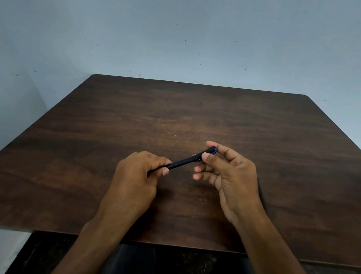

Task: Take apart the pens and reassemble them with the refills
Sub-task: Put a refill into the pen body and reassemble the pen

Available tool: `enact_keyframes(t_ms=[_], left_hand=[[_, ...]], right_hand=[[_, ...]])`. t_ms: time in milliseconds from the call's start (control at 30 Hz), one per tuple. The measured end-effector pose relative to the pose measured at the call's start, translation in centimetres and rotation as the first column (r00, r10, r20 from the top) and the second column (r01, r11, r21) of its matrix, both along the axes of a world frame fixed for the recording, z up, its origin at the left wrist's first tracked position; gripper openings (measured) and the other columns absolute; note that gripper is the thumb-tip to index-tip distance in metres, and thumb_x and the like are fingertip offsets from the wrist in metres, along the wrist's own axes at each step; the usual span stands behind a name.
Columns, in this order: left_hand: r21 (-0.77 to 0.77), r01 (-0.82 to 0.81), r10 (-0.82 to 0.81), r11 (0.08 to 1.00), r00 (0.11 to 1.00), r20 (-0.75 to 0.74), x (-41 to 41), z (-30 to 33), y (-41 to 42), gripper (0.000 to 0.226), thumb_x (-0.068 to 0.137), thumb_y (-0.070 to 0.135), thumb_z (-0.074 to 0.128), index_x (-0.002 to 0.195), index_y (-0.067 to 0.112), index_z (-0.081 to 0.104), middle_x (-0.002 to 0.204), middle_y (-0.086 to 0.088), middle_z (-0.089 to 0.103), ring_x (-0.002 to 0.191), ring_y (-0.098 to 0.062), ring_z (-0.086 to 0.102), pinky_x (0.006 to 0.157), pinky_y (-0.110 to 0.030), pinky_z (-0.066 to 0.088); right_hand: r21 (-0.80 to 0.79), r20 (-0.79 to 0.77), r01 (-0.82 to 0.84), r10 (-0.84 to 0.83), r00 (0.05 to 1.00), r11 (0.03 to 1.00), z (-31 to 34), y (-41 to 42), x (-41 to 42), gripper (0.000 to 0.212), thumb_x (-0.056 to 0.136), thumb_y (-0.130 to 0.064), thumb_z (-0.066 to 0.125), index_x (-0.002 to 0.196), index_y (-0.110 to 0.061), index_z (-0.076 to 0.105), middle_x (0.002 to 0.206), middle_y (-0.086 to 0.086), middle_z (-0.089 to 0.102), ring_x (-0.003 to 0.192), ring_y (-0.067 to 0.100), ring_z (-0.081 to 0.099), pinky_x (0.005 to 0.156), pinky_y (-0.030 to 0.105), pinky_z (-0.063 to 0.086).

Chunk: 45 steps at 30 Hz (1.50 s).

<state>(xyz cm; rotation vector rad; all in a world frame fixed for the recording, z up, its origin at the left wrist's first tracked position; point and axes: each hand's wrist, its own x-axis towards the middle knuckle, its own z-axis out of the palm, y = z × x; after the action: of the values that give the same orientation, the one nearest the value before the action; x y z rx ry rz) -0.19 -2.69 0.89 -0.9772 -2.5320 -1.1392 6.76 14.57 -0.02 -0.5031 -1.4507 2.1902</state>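
A black pen (184, 160) with thin blue trim is held in the air just above the dark wooden table (200, 116), slanting up to the right. My left hand (139, 177) grips its lower end with curled fingers, hiding that part of the barrel. My right hand (227, 176) pinches the capped upper end between thumb and forefinger, its other fingers loosely bent below. The cap sits on the pen. No loose refill or second pen is in view.
The table's near edge (162, 245) runs just below my wrists, and my lap shows under it. A pale blue wall (186, 36) stands right behind the far edge. The table's right corner is cut off by the frame.
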Motion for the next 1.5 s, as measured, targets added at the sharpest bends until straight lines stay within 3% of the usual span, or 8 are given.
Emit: enact_keyframes(t_ms=[300, 533, 733, 1033, 1200, 1300, 1367, 1500], left_hand=[[-0.009, -0.016, 0.017, 1.0, 0.999, 0.034, 0.4, -0.1, 0.4, 0.017, 0.086, 0.013, 0.068, 0.095, 0.026, 0.075, 0.08, 0.009, 0.068, 0.077, -0.002, 0.058, 0.069, -0.017, 0.045], [0.057, 0.009, -0.01, 0.998, 1.0, 0.009, 0.4, -0.6, 0.7, 0.02, 0.085, 0.015, 0.07, 0.098, 0.03, 0.068, 0.076, 0.002, 0.072, 0.075, -0.011, 0.062, 0.068, -0.026, 0.048], [0.093, -0.047, 0.04, 0.995, 0.996, 0.081, 0.8, -1.0, 1.2, 0.018, 0.084, 0.011, 0.07, 0.1, 0.018, 0.076, 0.081, 0.01, 0.07, 0.078, 0.003, 0.061, 0.072, -0.003, 0.041], [0.138, -0.11, 0.101, 0.984, 0.992, 0.07, 1.6, -1.5, 1.2, 0.015, 0.085, 0.011, 0.069, 0.092, 0.022, 0.076, 0.074, 0.008, 0.07, 0.072, -0.004, 0.063, 0.068, -0.015, 0.046], [0.191, -0.125, 0.101, 0.974, 0.987, 0.127, 2.1, -1.5, 1.4, 0.016, 0.083, 0.013, 0.071, 0.097, 0.021, 0.076, 0.072, 0.02, 0.067, 0.077, 0.011, 0.062, 0.068, 0.0, 0.039], [0.27, -0.122, 0.049, 0.955, 0.964, 0.261, 2.2, -1.4, 1.8, 0.015, 0.084, 0.017, 0.07, 0.095, 0.026, 0.076, 0.069, 0.013, 0.072, 0.065, 0.003, 0.067, 0.064, -0.007, 0.047], [0.366, -0.11, -0.06, 0.924, 0.904, 0.423, 2.1, -1.3, 2.1, 0.015, 0.087, 0.014, 0.067, 0.096, 0.021, 0.077, 0.076, 0.007, 0.076, 0.07, -0.006, 0.072, 0.063, -0.019, 0.056], [0.379, -0.057, -0.161, 0.923, 0.839, 0.519, 2.4, -1.0, 2.4, 0.015, 0.09, 0.015, 0.064, 0.085, 0.016, 0.078, 0.071, -0.001, 0.076, 0.066, -0.016, 0.073, 0.061, -0.026, 0.058]], right_hand=[[0.062, -0.015, 0.097, -0.096, 0.995, 0.993, -0.8, -0.2, 0.5, 0.023, 0.084, -0.002, 0.073, 0.106, 0.004, 0.071, 0.081, 0.016, 0.077, 0.074, 0.03, 0.074, 0.073, 0.046, 0.063], [0.183, -0.01, 0.193, -0.195, 0.981, 0.964, -0.6, -0.3, 0.5, 0.01, 0.078, -0.006, 0.08, 0.087, -0.001, 0.078, 0.085, 0.013, 0.079, 0.07, 0.031, 0.075, 0.082, 0.053, 0.061], [0.25, -0.041, 0.28, -0.279, 0.959, 0.927, -0.4, -1.1, 0.1, 0.004, 0.081, -0.007, 0.08, 0.079, -0.004, 0.079, 0.073, 0.011, 0.078, 0.07, 0.03, 0.077, 0.083, 0.053, 0.061], [0.307, -0.038, 0.338, -0.343, 0.939, 0.89, -0.2, -2.7, -0.2, 0.008, 0.081, -0.01, 0.079, 0.083, -0.002, 0.078, 0.074, 0.003, 0.079, 0.063, 0.015, 0.076, 0.086, 0.042, 0.061], [0.275, 0.003, 0.29, -0.303, 0.953, 0.917, 0.3, -2.9, -0.7, 0.014, 0.083, -0.007, 0.078, 0.096, -0.003, 0.078, 0.088, -0.002, 0.08, 0.061, 0.022, 0.076, 0.073, 0.041, 0.064], [0.23, -0.006, 0.226, -0.23, 0.973, 0.947, 0.5, -3.4, -0.7, 0.037, 0.083, -0.004, 0.078, 0.119, -0.01, 0.071, 0.081, 0.004, 0.08, 0.06, 0.019, 0.074, 0.067, 0.037, 0.064], [0.238, 0.021, 0.198, -0.209, 0.978, 0.951, 0.2, -3.8, -0.4, 0.05, 0.081, -0.005, 0.079, 0.129, -0.015, 0.065, 0.078, 0.007, 0.079, 0.059, 0.017, 0.072, 0.063, 0.034, 0.063], [0.299, 0.143, 0.177, -0.227, 0.963, 0.938, -0.1, -4.3, 0.8, 0.035, 0.081, -0.011, 0.081, 0.114, -0.016, 0.072, 0.076, 0.006, 0.078, 0.054, 0.012, 0.071, 0.049, 0.022, 0.056]])
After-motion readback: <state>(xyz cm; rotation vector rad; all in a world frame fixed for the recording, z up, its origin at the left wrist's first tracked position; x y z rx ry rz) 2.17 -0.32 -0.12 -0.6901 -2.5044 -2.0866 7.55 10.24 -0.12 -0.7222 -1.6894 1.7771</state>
